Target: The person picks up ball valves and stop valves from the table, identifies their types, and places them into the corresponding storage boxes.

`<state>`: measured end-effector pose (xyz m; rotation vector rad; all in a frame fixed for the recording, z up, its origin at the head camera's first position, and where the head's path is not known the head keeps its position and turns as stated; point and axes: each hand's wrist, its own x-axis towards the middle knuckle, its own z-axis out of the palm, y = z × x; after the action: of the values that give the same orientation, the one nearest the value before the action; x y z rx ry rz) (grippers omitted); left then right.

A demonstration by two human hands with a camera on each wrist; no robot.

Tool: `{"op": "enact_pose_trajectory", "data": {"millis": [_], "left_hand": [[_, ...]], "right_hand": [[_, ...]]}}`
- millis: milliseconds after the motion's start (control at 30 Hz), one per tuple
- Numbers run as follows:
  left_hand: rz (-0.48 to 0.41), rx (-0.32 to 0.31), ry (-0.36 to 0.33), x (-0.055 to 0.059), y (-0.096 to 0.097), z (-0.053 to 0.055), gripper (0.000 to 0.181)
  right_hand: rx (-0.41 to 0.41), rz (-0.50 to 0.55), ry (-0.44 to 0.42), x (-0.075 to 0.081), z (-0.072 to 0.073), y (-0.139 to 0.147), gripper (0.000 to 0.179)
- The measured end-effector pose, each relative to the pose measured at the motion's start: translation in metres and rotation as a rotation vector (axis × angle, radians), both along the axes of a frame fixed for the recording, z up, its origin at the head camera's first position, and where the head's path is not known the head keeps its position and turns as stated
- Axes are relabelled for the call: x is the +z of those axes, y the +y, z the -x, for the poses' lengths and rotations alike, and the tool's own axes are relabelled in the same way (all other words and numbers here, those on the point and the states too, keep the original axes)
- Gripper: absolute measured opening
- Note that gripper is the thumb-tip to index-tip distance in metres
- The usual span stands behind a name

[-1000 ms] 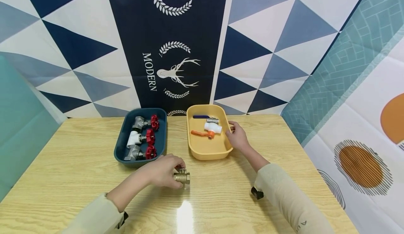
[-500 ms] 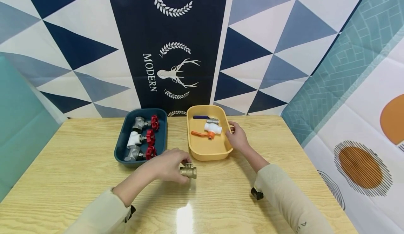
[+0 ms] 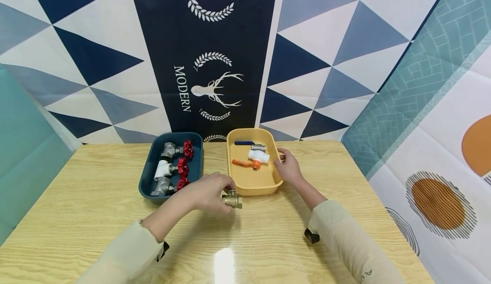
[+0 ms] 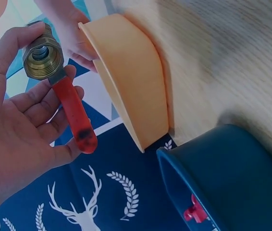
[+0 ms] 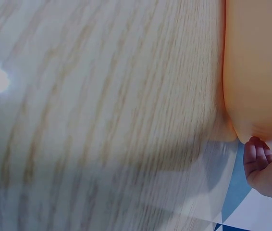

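My left hand (image 3: 209,193) pinches a brass ball valve (image 3: 233,201) just in front of the yellow bin (image 3: 253,191). In the left wrist view the thumb lies on the threaded brass body (image 4: 43,73), and the red lever (image 4: 73,108) runs along the fingers. My right hand (image 3: 289,167) grips the bin's right rim, fingers curled at its outer side (image 5: 265,168). Inside the yellow bin lie a white ball valve (image 3: 259,156) with an orange lever and a metal ball valve (image 3: 258,147) with a blue lever.
Left of the yellow bin stands a dark blue bin (image 3: 144,177) with several valves in it, bearing red handwheels (image 3: 183,167); my left hand partly covers its front corner. Both bins stand at the back of the wooden table (image 3: 280,237), against a patterned cloth wall (image 3: 215,118).
My left hand has carried the brass ball valve forward and right, toward the front of the yellow bin. The right hand keeps its grip on the bin's rim, unmoved.
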<state>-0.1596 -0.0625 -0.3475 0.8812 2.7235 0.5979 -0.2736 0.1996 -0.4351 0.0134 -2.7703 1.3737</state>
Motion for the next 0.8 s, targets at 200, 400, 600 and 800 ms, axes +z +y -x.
{"op": "enact_pose_trajectory", "data": {"millis": [200,400,600,800], "left_hand": [[0.006,0.005,0.021,0.003,0.002,0.003,0.033],[0.007,0.007,0.023,0.007,0.003,0.008,0.034],[0.038,0.014,0.019,0.012,0.005,0.013,0.038],[0.046,0.012,0.032,0.017,0.006,0.018,0.039]], "right_hand": [[0.007,0.007,0.004,0.000,0.000,0.000,0.047],[0.008,0.016,0.004,0.001,0.000,0.000,0.047],[0.005,0.010,0.010,0.001,0.000,0.000,0.047],[0.001,0.008,0.018,0.002,-0.001,0.000,0.047]]}}
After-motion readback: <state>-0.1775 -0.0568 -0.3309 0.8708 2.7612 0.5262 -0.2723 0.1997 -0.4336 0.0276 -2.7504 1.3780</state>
